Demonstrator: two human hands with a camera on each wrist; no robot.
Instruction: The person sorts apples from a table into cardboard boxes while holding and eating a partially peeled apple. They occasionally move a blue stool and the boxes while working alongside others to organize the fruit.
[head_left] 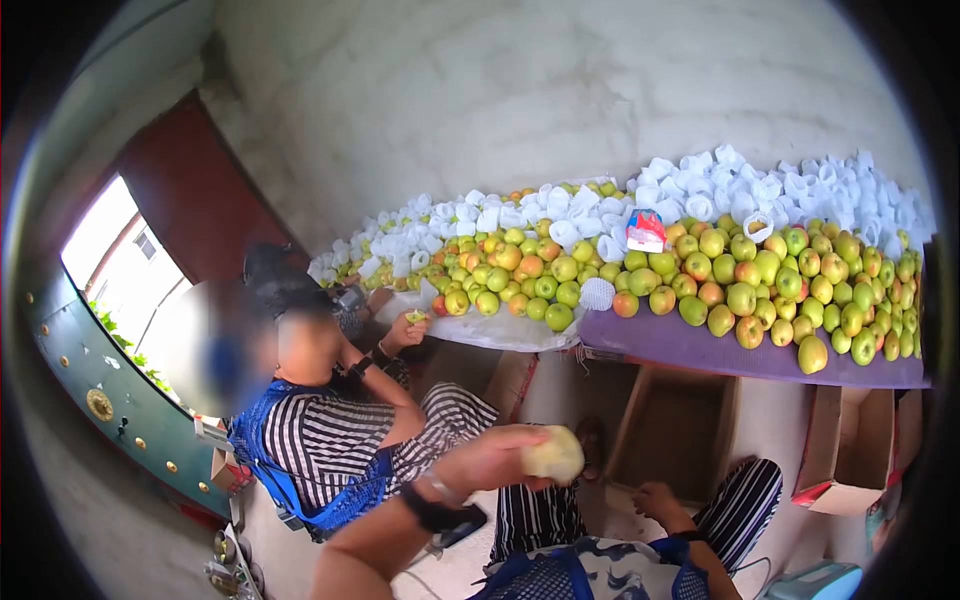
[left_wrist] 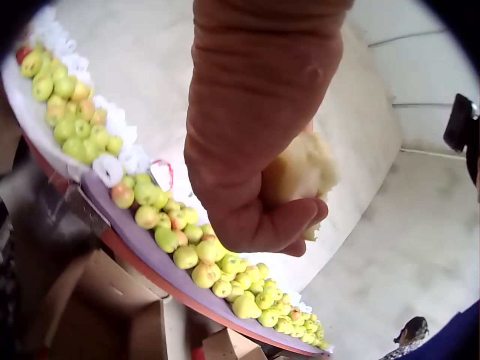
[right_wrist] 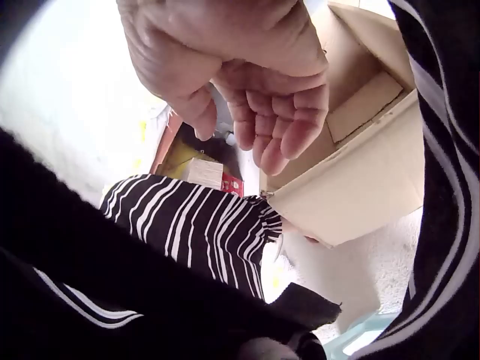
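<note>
Holds a pale-fleshed apple (head_left: 554, 456) up in the left hand (head_left: 490, 462), above the lap and apart from the bench (head_left: 690, 350), with the grip curled round it, thumb and fingers against the flesh. Rests nothing in the right hand (head_left: 660, 503), held low near the right knee (head_left: 752, 500) with the grip relaxed, fingers loosely bent and thumb apart from them. On the bench, in front, under a purple cover to the right and a white one to the left: to be seen, a long heap of green and reddish apples (head_left: 720, 290), with white foam sleeves (head_left: 700, 178) piled behind, a red, white and blue packet (head_left: 646, 232) between, and one loose sleeve (head_left: 597, 294) near the front edge. In the way below, between knees and bench: an open cardboard box (head_left: 672, 430), with another box (head_left: 848, 445) farther right. Close by the left arm, to be seen: a seated person (head_left: 325, 430) in stripes, with a piece of fruit (head_left: 416, 317) in one raised hand.
</note>
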